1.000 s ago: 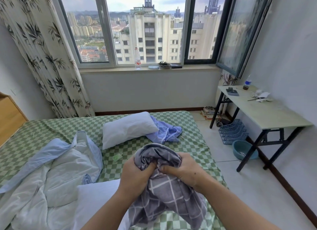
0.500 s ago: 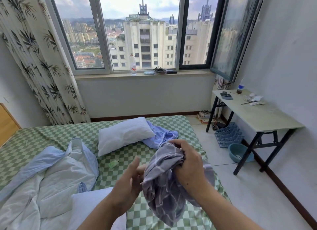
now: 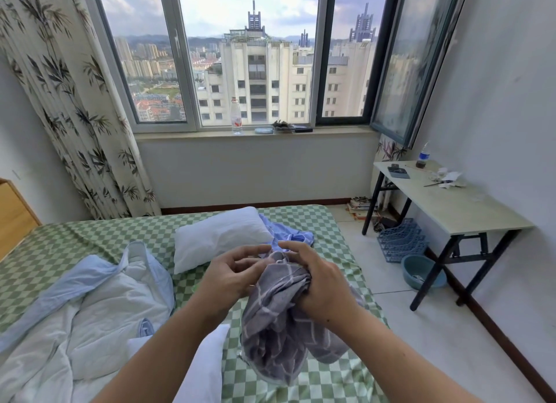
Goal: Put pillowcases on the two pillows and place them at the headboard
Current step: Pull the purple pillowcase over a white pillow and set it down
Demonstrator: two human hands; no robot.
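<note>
A grey checked pillowcase hangs bunched above the bed. My right hand grips its top from the right. My left hand reaches in from the left, its fingertips pinching the cloth's upper edge. A bare white pillow lies on the green checked bed toward the far side, with a blue pillowcase crumpled behind it. A second white pillow lies at the near edge, partly hidden under my left arm. The wooden headboard shows at the far left.
A rumpled white and light-blue duvet covers the bed's left part. To the right stands a desk with small items; a blue rack and teal basin sit on the floor. A bottle stands on the windowsill.
Both hands have risen with the grey pillowcase. My left hand let go of the bunched cloth, opened, and now has its fingertips on the top edge again. The camera tilted up slightly.
</note>
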